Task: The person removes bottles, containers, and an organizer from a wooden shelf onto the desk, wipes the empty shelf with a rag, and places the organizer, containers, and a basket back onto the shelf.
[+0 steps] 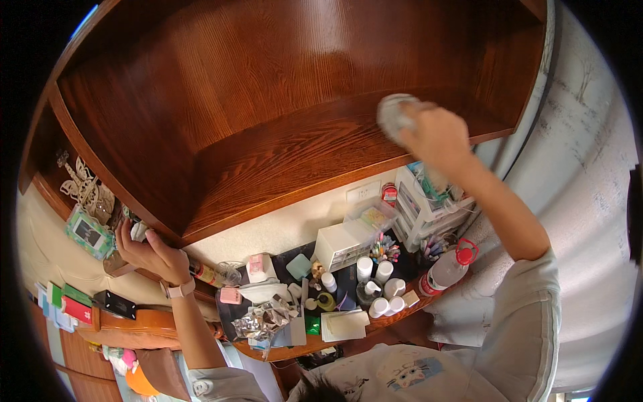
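My right hand (434, 133) holds a whitish cloth or pad (394, 118), slightly blurred, at the lower board of a dark wooden shelf (301, 145), towards its right end. The shelf compartment around it has a glossy wood-grain back. My left hand (153, 256), with a pink-banded watch (181, 290) on the wrist, is at the lower left corner of the shelf, its fingers curled near a small white item (139, 231). Whether it grips that item or the shelf edge cannot be told. A framed picture (90, 233) and a butterfly ornament (80, 181) are just left of it.
Below the shelf, a desk holds white bottles (364, 268), a small drawer box (337, 246), pens (385, 248), crumpled foil (266, 319) and papers (344, 325). A large plastic bottle (447, 271) stands near a white drawer unit (414, 216). A pale curtain (577, 201) hangs at right.
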Available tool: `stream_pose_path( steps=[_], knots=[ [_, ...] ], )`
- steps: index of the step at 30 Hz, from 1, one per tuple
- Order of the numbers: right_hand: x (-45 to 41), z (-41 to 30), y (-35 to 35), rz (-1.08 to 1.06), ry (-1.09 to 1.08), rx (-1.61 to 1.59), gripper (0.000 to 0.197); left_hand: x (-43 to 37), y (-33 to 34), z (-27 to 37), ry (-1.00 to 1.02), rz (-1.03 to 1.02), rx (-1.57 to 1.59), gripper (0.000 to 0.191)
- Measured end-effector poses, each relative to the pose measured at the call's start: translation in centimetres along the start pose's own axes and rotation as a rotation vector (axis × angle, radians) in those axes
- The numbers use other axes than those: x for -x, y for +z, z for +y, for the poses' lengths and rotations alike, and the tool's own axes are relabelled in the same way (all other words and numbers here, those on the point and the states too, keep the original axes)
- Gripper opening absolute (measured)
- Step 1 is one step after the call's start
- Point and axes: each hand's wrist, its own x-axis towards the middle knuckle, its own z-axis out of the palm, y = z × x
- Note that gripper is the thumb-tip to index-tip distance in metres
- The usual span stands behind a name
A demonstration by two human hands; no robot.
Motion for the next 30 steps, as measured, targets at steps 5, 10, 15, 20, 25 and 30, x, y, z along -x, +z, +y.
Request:
stream_pose_path(
  steps=[5, 10, 15, 20, 25, 30],
  knots=[
    [-1.6, -4.9, 1.6, 0.019, -0.391, 0.017, 0.024, 0.1, 1.3, 2.6, -0.095, 0.109, 0.018, 0.056],
    [-4.9, -19.1, 3.5, -0.195, -0.436, -0.422, 0.021, 1.2, 2.8, 7.9, -0.083, 0.195, 0.338, 0.054],
    [-6.1, -16.5, 4.4, -0.161, -0.22, -0.247, 0.024, -0.9, 2.3, 10.2, 0.255, 0.009, 0.079, 0.045],
    [-7.6, 0.4, 4.5, -0.446, 0.222, 0.1, 0.024, -0.6, 2.4, 10.8, 0.15, -0.082, 0.04, 0.039],
    [-4.0, 16.1, 4.6, -0.054, 0.366, 0.053, 0.036, -1.0, 2.1, 11.5, 0.227, -0.086, 0.088, 0.035],
    [-4.7, 2.5, 4.6, -0.168, -0.221, -0.408, 0.045, -0.7, 2.2, 10.2, 0.205, -0.097, 0.132, 0.036]
  ],
)
